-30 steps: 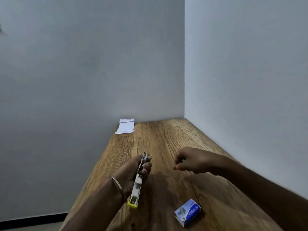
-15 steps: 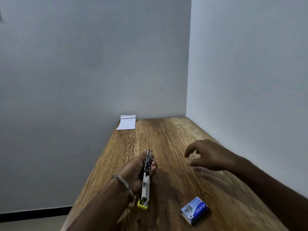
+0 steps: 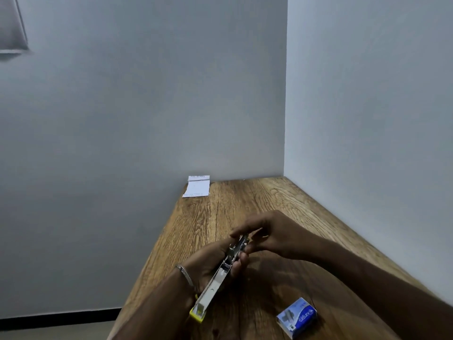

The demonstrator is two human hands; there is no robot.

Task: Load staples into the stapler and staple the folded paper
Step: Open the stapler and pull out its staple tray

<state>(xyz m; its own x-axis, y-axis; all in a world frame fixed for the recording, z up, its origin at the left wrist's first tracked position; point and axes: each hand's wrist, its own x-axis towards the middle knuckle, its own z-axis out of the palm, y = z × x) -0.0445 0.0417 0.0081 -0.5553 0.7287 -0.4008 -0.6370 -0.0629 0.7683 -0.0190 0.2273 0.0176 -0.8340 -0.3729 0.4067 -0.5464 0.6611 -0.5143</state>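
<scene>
My left hand (image 3: 210,262) grips a small stapler (image 3: 215,282) above the wooden table (image 3: 245,207). The stapler's metal channel lies open and its yellow end points toward me. My right hand (image 3: 269,233) has its fingertips at the stapler's far end, pinching there; whether a staple strip sits between them is too small to tell. A blue staple box (image 3: 297,317) lies on the table near the front right. The folded white paper (image 3: 197,187) rests at the table's far left corner against the wall.
Grey walls close the table in at the back and on the right. The table's left edge drops to a floor with a dark skirting line (image 3: 58,317). A bracelet (image 3: 186,274) circles my left wrist.
My right hand has moved left from beside the stapler onto its far end. My left hand has tilted the stapler slightly and kept its hold.
</scene>
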